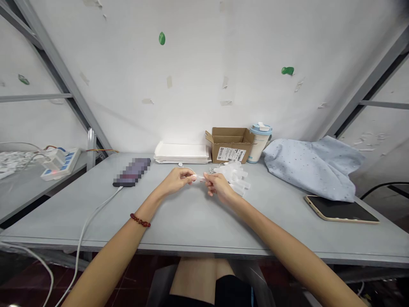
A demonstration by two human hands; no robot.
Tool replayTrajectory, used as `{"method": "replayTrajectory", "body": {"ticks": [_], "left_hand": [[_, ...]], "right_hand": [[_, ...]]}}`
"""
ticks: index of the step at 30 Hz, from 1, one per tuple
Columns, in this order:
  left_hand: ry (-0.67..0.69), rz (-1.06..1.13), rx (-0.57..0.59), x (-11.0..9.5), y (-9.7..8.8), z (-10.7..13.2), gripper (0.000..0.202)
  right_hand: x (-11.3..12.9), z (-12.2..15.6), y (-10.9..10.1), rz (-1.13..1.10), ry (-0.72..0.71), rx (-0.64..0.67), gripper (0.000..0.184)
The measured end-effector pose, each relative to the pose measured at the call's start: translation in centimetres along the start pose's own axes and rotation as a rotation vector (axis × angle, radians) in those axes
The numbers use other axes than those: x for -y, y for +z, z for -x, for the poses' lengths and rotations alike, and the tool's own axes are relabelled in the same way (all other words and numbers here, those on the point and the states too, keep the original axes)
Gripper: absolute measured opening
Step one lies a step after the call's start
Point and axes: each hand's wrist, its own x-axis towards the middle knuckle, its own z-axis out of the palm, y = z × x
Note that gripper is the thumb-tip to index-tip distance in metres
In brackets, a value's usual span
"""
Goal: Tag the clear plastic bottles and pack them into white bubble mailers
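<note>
Over the middle of the grey table, my left hand (179, 179) and my right hand (219, 184) meet at a small clear plastic tube (200, 178). My left fingers pinch its left end, where something white shows, and my right fingers close on its right end. A thin white strand curves just above my left fingertips, near a small white round piece (180, 164). Beyond my right hand lies a loose pile of translucent plastic tubes (239, 175). A beaded bracelet (139, 220) circles my left wrist.
Behind the pile stand an open cardboard box (231, 151) and a lidded cup (258, 145). White sheets (182, 152) are stacked left of the box. A phone (132, 172) with a white cable lies left; a blue cloth (309, 166) and another phone (345, 210) lie right.
</note>
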Motion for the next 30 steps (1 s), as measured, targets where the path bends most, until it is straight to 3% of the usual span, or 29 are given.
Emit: {"method": "replayTrajectory", "body": {"ticks": [3,7,9,12,16,21,30], "left_hand": [[-0.006,0.018,-0.056,0.5,-0.3,-0.3,0.03],[-0.103,-0.045,-0.307,2.5,-1.7,-1.1,0.026],[-0.154,-0.143,-0.435,3.7,-2.7,-1.4,0.024],[-0.16,-0.371,-0.523,5.4,-3.9,-1.9,0.022],[-0.096,-0.494,-0.392,6.9,-4.4,-2.7,0.034],[0.033,-0.496,-0.179,8.1,-4.2,-3.8,0.048],[-0.001,-0.572,-0.115,9.0,-4.6,-4.0,0.05]], "right_hand": [[0.0,-0.3,-0.2,0.197,-0.155,-0.076,0.043],[0.0,-0.8,-1.0,0.548,-0.395,-0.253,0.038],[0.0,-1.1,-1.5,0.704,-0.496,-0.313,0.031],[-0.2,-1.5,-2.0,0.957,-0.573,-0.352,0.029],[-0.6,-1.7,-2.0,1.249,-0.551,-0.344,0.03],[-0.5,-1.4,-1.3,1.431,-0.523,-0.283,0.026],[-0.4,-1.1,-0.9,1.576,-0.484,-0.247,0.027]]}}
